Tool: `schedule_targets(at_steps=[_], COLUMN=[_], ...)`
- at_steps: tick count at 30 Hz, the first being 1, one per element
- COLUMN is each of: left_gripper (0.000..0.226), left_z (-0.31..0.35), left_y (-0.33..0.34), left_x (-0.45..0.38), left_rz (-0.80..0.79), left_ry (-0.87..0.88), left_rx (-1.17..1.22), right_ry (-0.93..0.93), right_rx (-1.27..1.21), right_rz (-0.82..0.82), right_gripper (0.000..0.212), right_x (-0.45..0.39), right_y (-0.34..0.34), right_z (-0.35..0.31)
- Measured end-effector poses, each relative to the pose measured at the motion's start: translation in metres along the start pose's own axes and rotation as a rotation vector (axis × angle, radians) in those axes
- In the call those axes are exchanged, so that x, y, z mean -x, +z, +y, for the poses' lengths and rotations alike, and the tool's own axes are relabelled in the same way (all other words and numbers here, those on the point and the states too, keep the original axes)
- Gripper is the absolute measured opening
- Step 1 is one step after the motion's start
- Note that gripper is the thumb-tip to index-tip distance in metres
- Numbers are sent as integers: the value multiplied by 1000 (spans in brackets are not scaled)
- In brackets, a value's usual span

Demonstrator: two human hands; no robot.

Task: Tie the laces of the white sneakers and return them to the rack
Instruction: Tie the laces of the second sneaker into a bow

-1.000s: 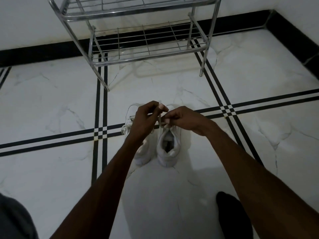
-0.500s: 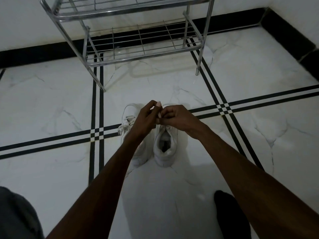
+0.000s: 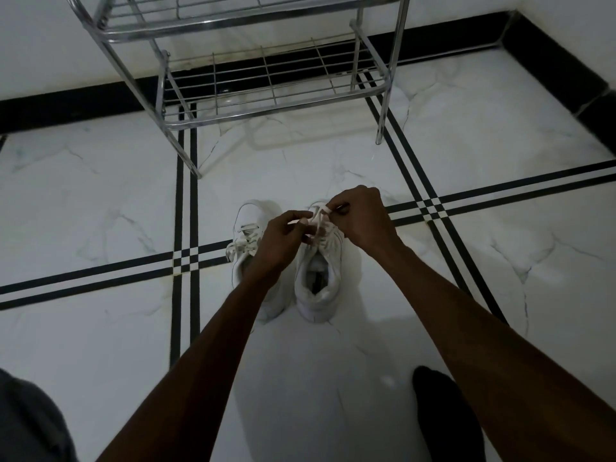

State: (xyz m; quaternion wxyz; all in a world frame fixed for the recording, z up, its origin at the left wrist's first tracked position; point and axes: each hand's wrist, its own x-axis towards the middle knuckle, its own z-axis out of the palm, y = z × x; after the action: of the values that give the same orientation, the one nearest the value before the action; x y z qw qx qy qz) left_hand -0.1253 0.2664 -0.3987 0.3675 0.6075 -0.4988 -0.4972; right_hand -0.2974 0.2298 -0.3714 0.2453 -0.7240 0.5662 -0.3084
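Both of your hands meet over the right sneaker (image 3: 318,278): your left hand (image 3: 286,240) pinches a strand of its lace (image 3: 316,219) between thumb and fingertips, and your right hand (image 3: 361,216), just at its 2 o'clock, is curled tight on the other strand, so the lace runs taut between them above the shoe's tongue. That sneaker stands upright on the floor (image 3: 500,295), its heel opening facing you. Touching or almost touching it at 9 o'clock stands the left sneaker (image 3: 248,241), partly hidden under your left wrist, its laces lying loose across the top. At 12 o'clock from the pair, well apart, the metal rack (image 3: 266,85) stands against the wall. A dark foot (image 3: 443,415) shows at 5 o'clock.
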Motion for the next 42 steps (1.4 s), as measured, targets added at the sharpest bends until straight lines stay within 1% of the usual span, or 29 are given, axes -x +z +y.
schedule_targets(at_steps=[1, 3, 4, 6, 8, 9, 10, 11, 13, 14, 16, 17, 18, 20, 22, 24, 25, 27, 29, 31, 32, 33, 34, 36, 37, 38, 39, 41, 42], left_gripper=[32, 39, 36, 21, 25, 29, 32, 36, 40, 41, 41, 43, 44, 39, 41, 45, 45, 46, 41, 29, 28, 30, 34, 45, 48, 49, 45, 28, 25], left_z=[0, 1, 2, 6, 9, 11, 13, 15, 18, 18, 14, 12, 7, -7, -17, -24, -28, -30, -33, -31, -28, -26, -22, -20, -22, -22, -24, -24, -25], left_y=[-2, -5, -5, -8, -14, -20, -25, -29, -37, -38, -40, -43, -48, -66, -82, -90, -91, -92, -90, -76, -65, -52, -39, -19, -11, -7, -2, 2, 3], left_x=[-1, -2, -3, -2, -3, -2, 0, 4, 10, 13, 17, 18, 18, 18, 24, 28, 28, 27, 22, 17, 16, 14, 15, 15, 15, 15, 15, 16, 15], left_rz=[-21, -37, -25, 61, 165, 179, 171, 155, 116, 99, 112, 154, 217, 375, 539, 636, 650, 600, 541, 464, 378, 268, 157, -11, -48, -59, -48, 21, 55], left_ry=[-10, 14, 53, 119, 157, 166, 167, 155, 130, 114, 85, 82, 79, 77, 13, -59, -73, -44, 53, 159, 200, 231, 263, 335, 363, 360, 353, 323, 308], left_rx=[-48, -191, -248, -328, -391, -389, -340, -242, -10, 65, 114, 84, -11, -278, -520, -631, -650, -654, -692, -750, -742, -702, -673, -693, -697, -688, -664, -668, -679], right_ry=[22, 91, 140, 225, 283, 312, 341, 369, 427, 475, 617, 707, 805, 967, 1049, 1086, 1084, 1021, 920, 781, 694, 611, 544, 426, 345, 257, 189, 149, 148], right_rx=[-82, -242, -320, -481, -641, -714, -778, -814, -833, -850, -916, -938, -935, -820, -684, -680, -697, -703, -679, -506, -416, -372, -368, -304, -210, -117, -61, -37, -42], right_rz=[28, 28, 7, -40, -68, -79, -98, -126, -192, -224, -233, -196, -125, 32, 102, 135, 148, 147, 158, 148, 106, 28, -85, -329, -391, -390, -350, -280, -261], right_gripper=[14, 16, 18, 20, 22, 22, 21, 21, 27, 31, 31, 26, 20, 11, 14, 15, 15, 16, 28, 41, 47, 52, 54, 52, 47, 41, 35, 26, 23], right_x=[0, 1, 2, 3, 4, 4, 3, 2, 1, 0, 3, 5, 9, 17, 24, 28, 30, 35, 39, 40, 41, 40, 41, 42, 42, 42, 43, 43, 42], right_y=[0, 1, 2, 3, 2, 1, 0, 0, 1, 1, -2, -3, -4, -2, 1, 5, 6, 6, 4, 2, 0, 0, 1, 8, 13, 19, 24, 30, 31], right_z=[-1, -2, -3, -4, -1, 0, 1, 1, -1, -1, 2, 7, 16, 37, 54, 62, 63, 61, 58, 56, 53, 49, 45, 38, 37, 36, 37, 38, 39])
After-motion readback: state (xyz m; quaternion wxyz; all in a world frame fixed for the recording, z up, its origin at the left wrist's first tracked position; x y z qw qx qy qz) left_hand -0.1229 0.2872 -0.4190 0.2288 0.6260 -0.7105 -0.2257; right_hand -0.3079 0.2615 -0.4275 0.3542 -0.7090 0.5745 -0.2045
